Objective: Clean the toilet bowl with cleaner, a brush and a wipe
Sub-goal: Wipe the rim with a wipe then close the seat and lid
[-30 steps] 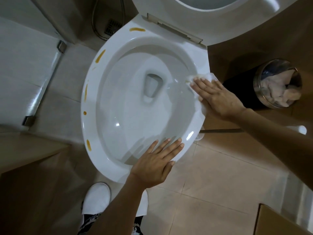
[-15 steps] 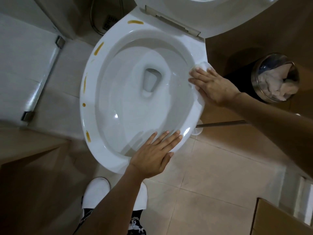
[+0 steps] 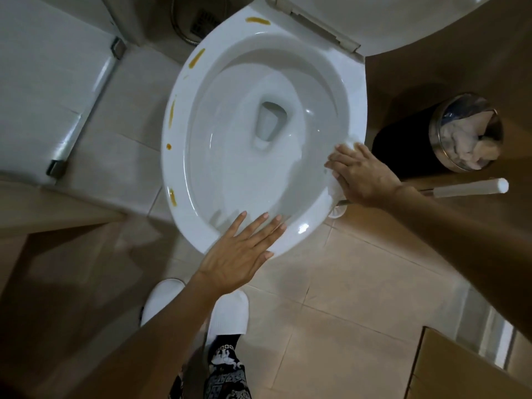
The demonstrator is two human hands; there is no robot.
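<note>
Both hands sit on the toilet bowl (image 3: 184,133) rim: right hand (image 3: 364,175) lies flat, fingers straight & together, pressing the wipe (image 3: 334,190) onto the rim's right side, w/ left hand (image 3: 240,253) spread flat on the near front edge, holding nothing. Wipe looks thin, soft, light & prob damp, so it'll likely bunch or tear; best worked under a flat palm, not pinched. Orange-brown smears (image 3: 196,57) dot the rim's left side, well apart from the wipe; brush (image 3: 469,187) lies on floor just right of the bowl.

Left hand (image 3: 240,253): flat on the toilet bowl's (image 3: 184,174) near rim; fingers spread
Right hand (image 3: 364,175): presses a white wipe (image 3: 335,190) on the right rim
Left rim: yellow-brown streaks (image 3: 172,114)
</note>
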